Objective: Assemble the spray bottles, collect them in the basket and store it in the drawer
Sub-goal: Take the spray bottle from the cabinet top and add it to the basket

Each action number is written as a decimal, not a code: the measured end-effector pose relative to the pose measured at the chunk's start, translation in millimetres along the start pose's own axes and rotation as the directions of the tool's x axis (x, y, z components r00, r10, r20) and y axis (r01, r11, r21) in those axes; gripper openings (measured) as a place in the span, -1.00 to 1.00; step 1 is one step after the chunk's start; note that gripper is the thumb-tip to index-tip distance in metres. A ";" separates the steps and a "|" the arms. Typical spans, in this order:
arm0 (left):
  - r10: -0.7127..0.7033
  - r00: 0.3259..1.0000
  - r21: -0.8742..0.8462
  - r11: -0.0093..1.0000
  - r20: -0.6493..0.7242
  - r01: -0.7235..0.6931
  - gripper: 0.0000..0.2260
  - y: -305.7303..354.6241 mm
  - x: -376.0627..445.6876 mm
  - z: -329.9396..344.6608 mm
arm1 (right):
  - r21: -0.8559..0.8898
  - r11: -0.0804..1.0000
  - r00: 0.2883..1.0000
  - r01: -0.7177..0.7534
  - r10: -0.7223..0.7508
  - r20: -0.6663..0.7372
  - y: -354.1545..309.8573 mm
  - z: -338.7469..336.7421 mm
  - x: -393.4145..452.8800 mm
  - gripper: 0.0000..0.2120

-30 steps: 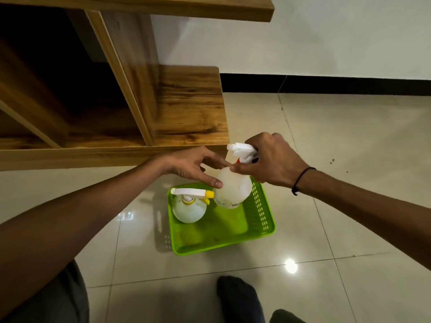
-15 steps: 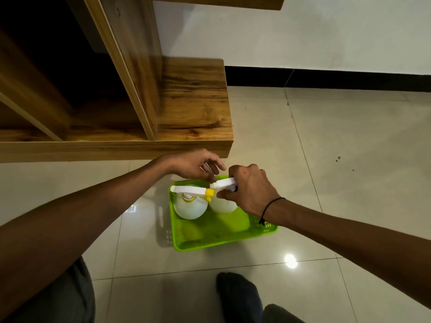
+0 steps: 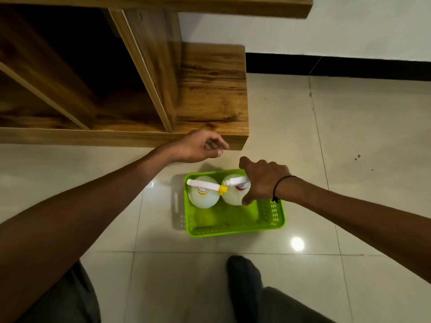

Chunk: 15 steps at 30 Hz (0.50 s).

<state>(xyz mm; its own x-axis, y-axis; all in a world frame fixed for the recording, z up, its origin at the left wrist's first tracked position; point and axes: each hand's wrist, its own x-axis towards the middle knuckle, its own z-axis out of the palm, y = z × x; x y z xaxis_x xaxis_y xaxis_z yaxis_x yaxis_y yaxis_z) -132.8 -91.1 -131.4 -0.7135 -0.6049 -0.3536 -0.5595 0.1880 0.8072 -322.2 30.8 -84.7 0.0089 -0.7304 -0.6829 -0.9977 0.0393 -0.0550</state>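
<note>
A green plastic basket [image 3: 270, 217] sits on the tiled floor. Two white round spray bottles stand upright side by side at its far end. The left bottle [image 3: 203, 197] has a white trigger head with a yellow nozzle. The right bottle [image 3: 233, 194] has a white head and a red collar, and my right hand [image 3: 263, 180] is closed around its head and right side. My left hand [image 3: 200, 146] hovers above and behind the basket, fingers loosely curled, holding nothing, near the front edge of the wooden cabinet.
A wooden cabinet [image 3: 210, 94] with dark open compartments stands behind the basket, its base shelf just beyond my left hand. Pale glossy floor tiles [image 3: 361, 136] stretch to the right up to a black skirting. My socked foot [image 3: 245, 276] is in front of the basket.
My right hand has lowered the second bottle into the basket beside the first. My left hand has let go of the bottle and drawn back toward the cabinet edge.
</note>
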 end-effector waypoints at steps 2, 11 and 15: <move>-0.023 0.998 -0.081 0.997 -0.065 0.018 -0.79 19.1 -15.8 -7.2 | 0.091 0.996 0.991 -0.011 -0.002 0.137 0.8 -12.6 0.1 -0.11; -0.321 0.932 -0.412 0.882 -0.168 0.229 -0.82 105.6 -120.6 -27.6 | 0.296 0.937 0.973 -0.185 0.132 0.189 -10.5 -73.8 -54.6 0.02; -0.400 0.903 -0.514 0.814 -0.158 0.271 -0.85 155.5 -159.5 -43.9 | 0.357 0.889 0.955 -0.285 0.232 0.184 -22.9 -118.1 -100.5 -0.14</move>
<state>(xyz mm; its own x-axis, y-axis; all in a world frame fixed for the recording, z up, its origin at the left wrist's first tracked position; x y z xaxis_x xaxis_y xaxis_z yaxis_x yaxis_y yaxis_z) -87.5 0.7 71.2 -0.3539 -0.7434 -0.5676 -0.4315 -0.4086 0.8043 -308.2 22.7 71.2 -0.2110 -0.5631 -0.7990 -0.8659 0.4870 -0.1145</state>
